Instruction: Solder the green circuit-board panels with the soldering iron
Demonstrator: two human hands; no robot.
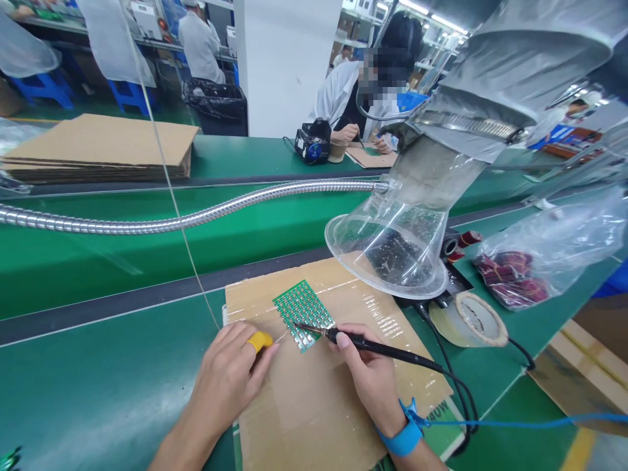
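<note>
A green circuit board (298,306) with rows of shiny pads lies on a tape-covered cardboard sheet (299,405). My right hand (369,379), a blue strap (405,437) around its wrist, grips a black soldering iron (387,350) like a pen. The iron's tip is over the lower part of the board, at or very near the pads. To the left of the board, my left hand (228,366) is closed on a thin solder wire (177,212) that hangs from above. A short end of it sticks out toward the board. One finger wears a yellow finger cot (260,340).
A clear fume hood (392,252) hangs just beyond the board, with a metal gooseneck (196,219) running left from it. At right are a tape roll (473,319) and a plastic bag (549,248). Stacked cardboard (98,147) and a co-worker (338,91) are across the bench.
</note>
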